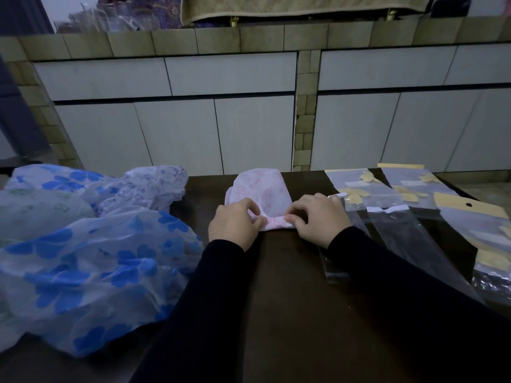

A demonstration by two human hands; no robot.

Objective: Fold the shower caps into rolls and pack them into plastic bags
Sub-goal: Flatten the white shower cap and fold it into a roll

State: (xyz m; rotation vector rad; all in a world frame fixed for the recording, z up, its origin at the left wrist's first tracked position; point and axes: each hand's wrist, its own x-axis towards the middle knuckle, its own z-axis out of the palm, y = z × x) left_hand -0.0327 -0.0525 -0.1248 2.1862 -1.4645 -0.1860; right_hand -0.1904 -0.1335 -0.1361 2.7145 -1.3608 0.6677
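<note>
A pink-patterned shower cap (261,190) lies folded flat on the dark table (290,286), its near edge turned into a small roll. My left hand (235,225) pinches the roll's left end and my right hand (318,217) pinches its right end. To the left lies a heap of loose shower caps, the nearest printed with blue flowers (91,272), with purple-patterned (149,186) and green-patterned (41,211) ones behind. Clear plastic bags (409,233) lie flat to the right of my right hand, partly under my sleeve.
More clear bags with yellow header cards (470,211) lie at the far right. Beyond the table's far edge stand white cabinet doors (221,134) under a tiled counter (249,37).
</note>
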